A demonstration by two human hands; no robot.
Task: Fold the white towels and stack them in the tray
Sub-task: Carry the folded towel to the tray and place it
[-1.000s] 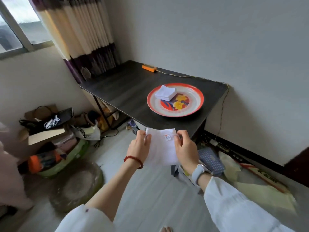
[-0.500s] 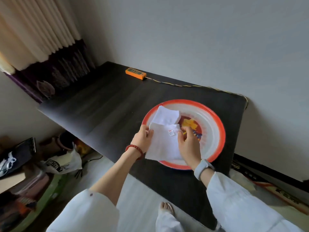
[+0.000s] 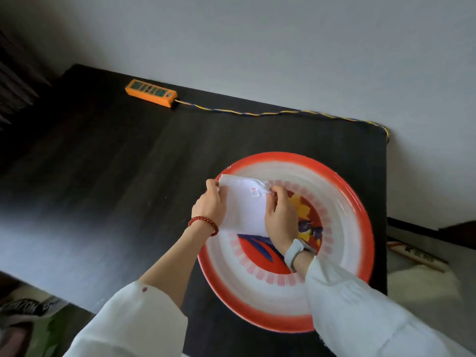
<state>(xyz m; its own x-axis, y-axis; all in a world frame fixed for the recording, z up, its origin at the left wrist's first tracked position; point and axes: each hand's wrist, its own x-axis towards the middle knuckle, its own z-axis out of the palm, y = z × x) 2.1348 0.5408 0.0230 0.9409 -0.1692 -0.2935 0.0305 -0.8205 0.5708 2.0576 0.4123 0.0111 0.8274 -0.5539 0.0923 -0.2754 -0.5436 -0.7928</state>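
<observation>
Head view: a folded white towel (image 3: 244,206) hangs low over the tray (image 3: 355,212), pinched at its far corners, so it lies between the two sets of fingers and its long axis runs back from them toward the wrists. Left hand (image 3: 210,206) grips the left edge, fingers curled on it; right hand (image 3: 280,215) grips the right edge the same way (both equally near). Whether another towel lies beneath is hidden. Beyond the fingertips, an orange power strip (image 3: 150,93) sits on the dark table (image 3: 103,176).
</observation>
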